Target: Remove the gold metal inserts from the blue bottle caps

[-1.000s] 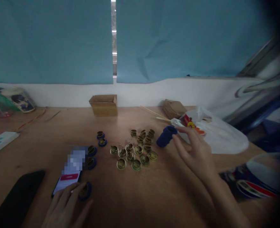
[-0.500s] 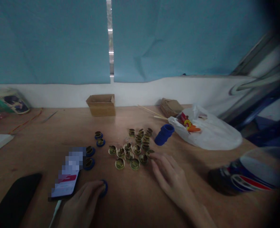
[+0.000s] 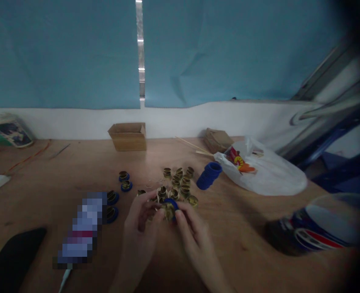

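My left hand (image 3: 145, 221) and my right hand (image 3: 194, 230) meet above the table's middle. Between their fingertips they hold a brass-coloured round piece with a blue ring (image 3: 169, 209), its brass side facing me. Behind it, loose brass-coloured round pieces (image 3: 176, 181) stand in a cluster, partly hidden by my fingers. Left of my hands, several similar pieces on blue rings (image 3: 126, 186) lie in a column. A stack of blue rings (image 3: 209, 176) leans to the right of the cluster.
A phone (image 3: 82, 228) with a white cable and a black flat object (image 3: 15, 258) lie at left. An open cardboard box (image 3: 128, 140) stands at the back. To the right are a white plastic bag (image 3: 271, 175), a brown packet (image 3: 218, 140) and a Pepsi-labelled container (image 3: 314, 228).
My left hand has moved right and up from beside the phone, carrying a blue-ringed piece. My right hand has come left from the cluster's edge, and both now grip the piece.
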Tool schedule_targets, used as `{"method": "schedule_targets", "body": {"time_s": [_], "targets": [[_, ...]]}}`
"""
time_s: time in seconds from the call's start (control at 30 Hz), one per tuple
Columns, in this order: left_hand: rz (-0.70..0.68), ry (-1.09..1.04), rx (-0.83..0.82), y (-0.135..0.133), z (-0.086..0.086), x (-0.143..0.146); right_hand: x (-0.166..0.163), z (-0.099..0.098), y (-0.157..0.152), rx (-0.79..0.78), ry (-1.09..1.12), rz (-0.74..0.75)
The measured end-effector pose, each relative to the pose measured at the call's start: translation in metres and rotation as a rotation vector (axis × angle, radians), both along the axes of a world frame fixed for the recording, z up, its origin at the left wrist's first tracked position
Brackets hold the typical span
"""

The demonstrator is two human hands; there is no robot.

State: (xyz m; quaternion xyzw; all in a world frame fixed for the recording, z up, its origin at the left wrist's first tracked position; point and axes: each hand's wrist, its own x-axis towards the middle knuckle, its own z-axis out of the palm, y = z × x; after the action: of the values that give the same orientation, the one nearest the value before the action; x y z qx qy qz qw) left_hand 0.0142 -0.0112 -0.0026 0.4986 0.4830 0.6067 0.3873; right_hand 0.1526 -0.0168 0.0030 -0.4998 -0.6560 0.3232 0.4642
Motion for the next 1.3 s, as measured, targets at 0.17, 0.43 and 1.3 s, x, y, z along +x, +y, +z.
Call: {"method": "schedule_targets", "body": {"time_s": [0.17,0.43,1.3], "targets": [[-0.261,0.017,-0.147,0.000,-0.007,-0.006,-0.003,-0.018,-0.001,0.011,-0.011,-0.045],[-0.175,-0.146,-0.145,-0.003,-0.006,0.000,-0.010,-0.016,-0.010,-0.019,0.084,0.006],[-0.476,-0.117,-0.051,-0.015,0.012,0.000,0.012,-0.009,-0.023,0.020,0.272,-0.022]]}}
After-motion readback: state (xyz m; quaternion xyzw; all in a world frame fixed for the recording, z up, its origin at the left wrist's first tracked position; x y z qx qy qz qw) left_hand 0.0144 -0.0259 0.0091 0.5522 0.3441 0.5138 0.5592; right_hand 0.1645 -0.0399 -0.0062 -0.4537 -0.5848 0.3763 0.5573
